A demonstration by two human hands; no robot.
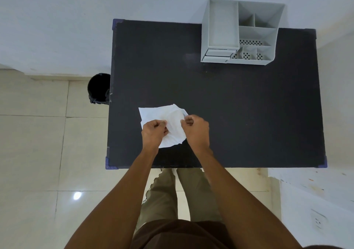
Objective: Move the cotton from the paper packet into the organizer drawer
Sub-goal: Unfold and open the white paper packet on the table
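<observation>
A crumpled white paper packet [162,116] lies on the near left part of the black table [239,105]. My left hand [153,133] pinches its left side and my right hand [195,130] pinches its right side, both with fingers curled on the paper. No cotton shows; the folds and my hands hide whatever is inside. The grey organizer [241,32] stands at the far right of the table. Its two small drawers [218,55] sit at the lower left front, the lower one pushed out slightly further than the upper.
A black bin [98,88] stands on the tiled floor just left of the table. Blue guards cap the table corners [108,163]. A wall socket [319,220] is low on the right wall. My legs are below the near table edge.
</observation>
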